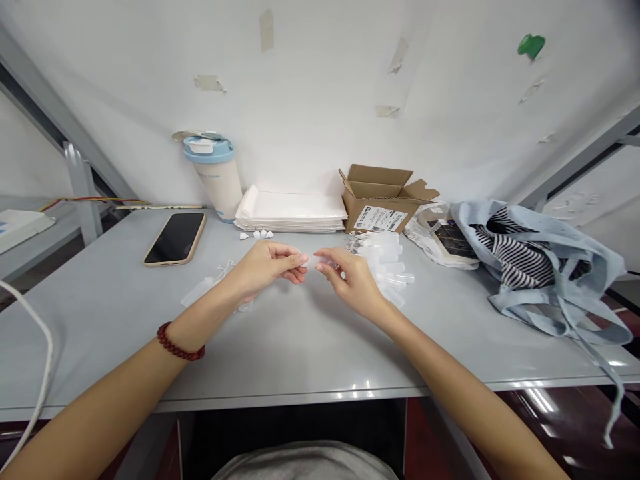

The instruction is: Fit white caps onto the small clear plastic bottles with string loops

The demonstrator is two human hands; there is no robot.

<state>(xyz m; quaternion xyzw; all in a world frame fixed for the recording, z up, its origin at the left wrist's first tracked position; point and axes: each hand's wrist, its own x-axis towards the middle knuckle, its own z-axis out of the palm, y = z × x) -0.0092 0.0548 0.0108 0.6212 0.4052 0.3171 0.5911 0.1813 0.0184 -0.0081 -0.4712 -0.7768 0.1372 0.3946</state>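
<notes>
My left hand (273, 267) pinches a small translucent plastic piece (311, 262) between thumb and fingers, above the middle of the table. From the other side, my right hand (353, 277) has its thumb and index finger around the piece's right end. The piece's exact shape is hard to make out. Behind and beside my right hand lies a pile of clear plastic sleeves (387, 257), with thin strings at its back. More clear sleeves with strings (200, 291) lie partly hidden behind my left wrist. Several small white tips (257, 235) sit farther back.
A phone (175, 239) lies at left, near a lidded cup (217, 177). At the back are stacked white envelopes (295, 210) and an open cardboard box (383, 200). A plastic bag (435, 237) and a blue cloth bag (545, 260) occupy the right. A white cable (43, 320) hangs at left.
</notes>
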